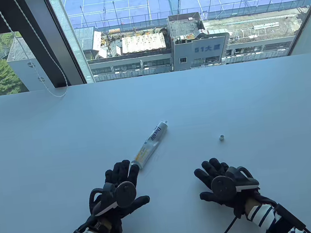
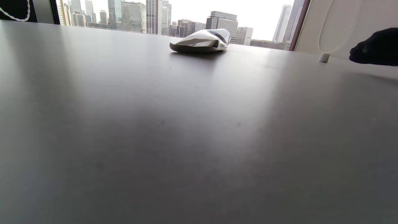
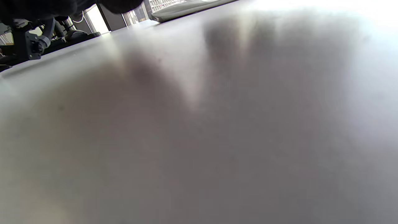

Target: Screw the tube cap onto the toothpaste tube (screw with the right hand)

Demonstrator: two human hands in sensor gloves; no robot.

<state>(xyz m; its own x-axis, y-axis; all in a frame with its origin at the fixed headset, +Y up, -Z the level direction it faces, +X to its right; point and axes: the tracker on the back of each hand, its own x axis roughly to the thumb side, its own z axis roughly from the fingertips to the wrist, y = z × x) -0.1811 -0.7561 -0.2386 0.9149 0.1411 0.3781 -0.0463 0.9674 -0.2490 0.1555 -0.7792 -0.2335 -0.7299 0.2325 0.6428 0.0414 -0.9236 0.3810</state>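
A white toothpaste tube point(image 1: 151, 145) lies on the white table point(image 1: 62, 138), its open nozzle pointing up and right. It also shows in the left wrist view point(image 2: 200, 40) and in the right wrist view point(image 3: 186, 9). A small white cap point(image 1: 222, 137) stands alone to the tube's right, also in the left wrist view point(image 2: 324, 57). My left hand point(image 1: 121, 187) lies flat, fingers spread, a fingertip point(image 1: 134, 168) at the tube's crimped end. My right hand point(image 1: 222, 181) lies flat and empty, below and left of the cap. Its fingers point(image 2: 373, 46) show dark at the right edge.
A large window stands behind the table's far edge. A blind cord point(image 1: 54, 93) rests on the table at the far left. Dark equipment point(image 3: 37, 40) shows beyond the table's edge in the right wrist view.
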